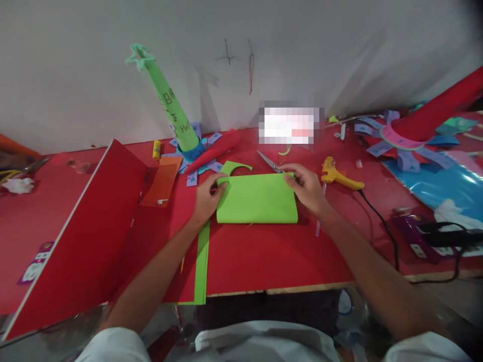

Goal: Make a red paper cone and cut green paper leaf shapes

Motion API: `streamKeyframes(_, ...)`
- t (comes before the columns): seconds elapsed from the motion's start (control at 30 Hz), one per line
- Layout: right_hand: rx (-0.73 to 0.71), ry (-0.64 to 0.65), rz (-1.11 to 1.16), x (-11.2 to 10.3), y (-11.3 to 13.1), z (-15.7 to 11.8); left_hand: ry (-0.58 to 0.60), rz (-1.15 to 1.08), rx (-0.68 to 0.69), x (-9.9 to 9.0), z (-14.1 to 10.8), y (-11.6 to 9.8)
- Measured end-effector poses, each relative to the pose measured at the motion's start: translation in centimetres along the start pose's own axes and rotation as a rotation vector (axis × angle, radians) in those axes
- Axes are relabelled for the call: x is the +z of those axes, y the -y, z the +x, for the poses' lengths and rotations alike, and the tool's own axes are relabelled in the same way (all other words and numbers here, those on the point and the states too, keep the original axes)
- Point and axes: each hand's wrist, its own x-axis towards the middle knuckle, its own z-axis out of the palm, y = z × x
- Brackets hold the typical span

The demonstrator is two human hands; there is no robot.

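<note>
Red-topped table [264, 266] against a plain grey wall [94, 80].

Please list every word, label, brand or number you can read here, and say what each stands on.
"Ha", probably, handwritten on the green tube; its other marks are unclear.
Purple box at right: white lettering, partly covered, unreadable.
Purple label at left: too blurred.
Small yellow tube: print too small.

Soft, moderate light; faint shadows on grey wall [94, 75]. Glare on blue sheet [445, 186]. Wide-angle stretch, dark right corner, slight overall softness.
</note>
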Motion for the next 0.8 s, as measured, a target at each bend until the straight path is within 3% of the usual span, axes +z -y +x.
streamKeyframes(0.1,0.053,0.012,0.097,0.06,-0.01,0.03,-0.046,0.006,0.011,0.02,-0.02,-0.19)
streamKeyframes(0.53,-0.014,0.048,-0.024,-0.2,-0.71,0.19,-0.01,-0.053,-0.013,-0.01,-0.12,-0.18)
streamKeyframes(0.8,0.062,-0.096,0.009,-0.04,-0.37,0.08,-0.108,-0.065,-0.034,-0.02,-0.04,0.46)
